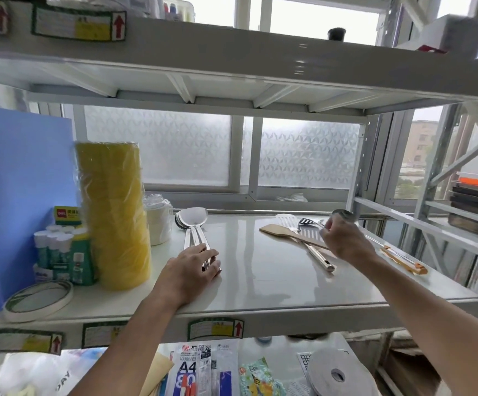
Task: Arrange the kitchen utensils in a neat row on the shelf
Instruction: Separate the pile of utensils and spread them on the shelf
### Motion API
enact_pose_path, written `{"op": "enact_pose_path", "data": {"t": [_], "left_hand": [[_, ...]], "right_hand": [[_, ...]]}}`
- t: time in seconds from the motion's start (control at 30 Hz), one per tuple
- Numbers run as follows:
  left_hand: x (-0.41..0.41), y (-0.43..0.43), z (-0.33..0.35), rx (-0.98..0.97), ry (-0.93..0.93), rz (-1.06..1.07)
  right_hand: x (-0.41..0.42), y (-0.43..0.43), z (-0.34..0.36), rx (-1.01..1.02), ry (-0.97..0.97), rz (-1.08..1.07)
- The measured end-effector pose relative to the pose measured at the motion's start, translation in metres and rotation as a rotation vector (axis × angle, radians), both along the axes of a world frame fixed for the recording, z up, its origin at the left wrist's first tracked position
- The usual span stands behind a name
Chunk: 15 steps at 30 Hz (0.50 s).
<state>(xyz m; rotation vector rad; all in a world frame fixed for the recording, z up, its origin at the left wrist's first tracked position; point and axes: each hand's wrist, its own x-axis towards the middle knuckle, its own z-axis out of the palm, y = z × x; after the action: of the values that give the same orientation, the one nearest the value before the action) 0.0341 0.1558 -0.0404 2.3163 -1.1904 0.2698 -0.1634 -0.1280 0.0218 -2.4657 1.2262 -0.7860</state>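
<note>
Steel spoons (193, 224): a bundle of long steel utensils lies on the shelf (266, 284), bowls pointing away from the person, handle ends gathered under the left hand's fingers.
Left hand (192, 271): laid flat on those handle ends, fingers straight and close together, pressing down without gripping.
Right hand (343, 241): blurred and held a little above the shelf, fingers curled round the neck of a ladle.
Ladle (342, 215): its dark, rounded bowl shows just beyond the right hand's knuckles.
Slotted turner (289, 222): on the shelf beside the right hand, on the side toward the left hand; its steel handle passes beneath the right hand and ends near the wrist.
Wooden spatula (277, 231): crosses the slotted turner, blade pointing toward the left hand.
Black slotted spatula (306, 222): small, between the slotted turner's blade and the right hand's fingers.
Orange-tipped handle (403, 261): on the shelf at the outer side of the right wrist, near the shelf's edge; whether it belongs to the ladle cannot be told.
Yellow stack (114, 215): plastic-wrapped and upright, at the outer side of the left hand.
White roll (159, 224): between the yellow stack and the spoon bowls.
Glue sticks (57, 247): bundled beyond the yellow stack, farther from the left hand.
Tape ring (37, 300): flat at the shelf's front edge, below the glue sticks.
A4 paper pack (187, 370): on the lower level, beneath the left forearm.
</note>
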Motion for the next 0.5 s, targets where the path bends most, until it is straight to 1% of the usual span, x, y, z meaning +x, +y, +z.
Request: {"op": "enact_pose_path", "data": {"t": [0.27, 0.37, 0.5], "left_hand": [[-0.001, 0.000, 0.000, 0.001, -0.014, -0.002], [-0.001, 0.000, -0.001, 0.003, -0.012, -0.003], [0.000, 0.000, -0.001, 0.008, -0.013, -0.004]], "right_hand": [[-0.048, -0.048, 0.000, 0.151, -0.172, -0.033], [-0.060, -0.061, -0.013, 0.156, -0.134, -0.043], [-0.068, -0.073, -0.034, 0.080, 0.004, -0.035]]}}
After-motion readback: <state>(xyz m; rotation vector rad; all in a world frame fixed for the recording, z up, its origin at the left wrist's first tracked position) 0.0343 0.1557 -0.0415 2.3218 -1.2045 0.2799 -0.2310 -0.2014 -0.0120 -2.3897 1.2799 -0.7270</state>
